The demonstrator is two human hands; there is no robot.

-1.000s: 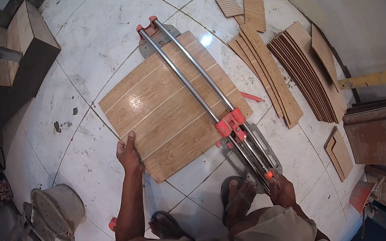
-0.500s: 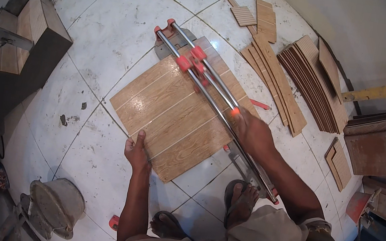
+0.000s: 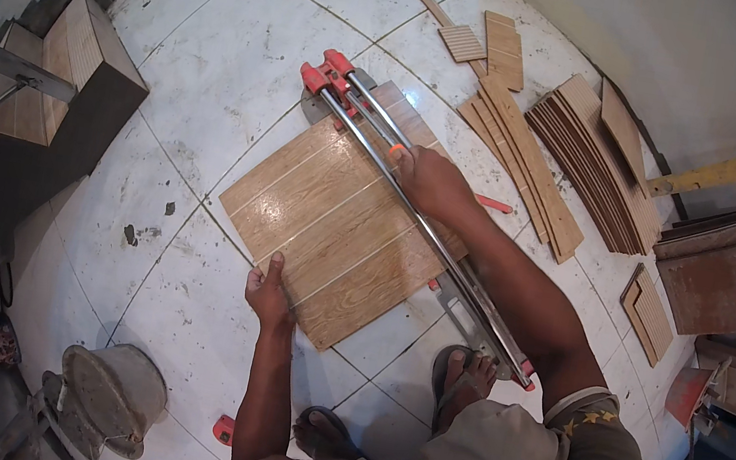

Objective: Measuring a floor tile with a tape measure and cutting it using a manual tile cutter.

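A large wood-pattern tile point(image 3: 330, 224) lies on the white floor under the twin steel rails of a manual tile cutter point(image 3: 464, 293) with red ends. My right hand point(image 3: 428, 182) is closed around the cutter's orange-handled carriage, well up the rails toward the far red end point(image 3: 324, 79). My left hand point(image 3: 270, 287) grips the tile's near left edge, thumb on top, holding it flat. My sandalled right foot point(image 3: 464, 380) sits beside the cutter's near end.
Stacks of cut tile strips point(image 3: 580, 167) fan out at the upper right, next to a yellow level point(image 3: 734, 170) and brown tiles point(image 3: 713, 270). A red pencil point(image 3: 492, 204) lies by the cutter. A dirty bucket point(image 3: 112, 387) stands at lower left, tiled steps point(image 3: 65, 76) at left.
My right hand has pushed the carriage along the rails from the near end toward the far end. My left hand has stayed on the tile's edge.
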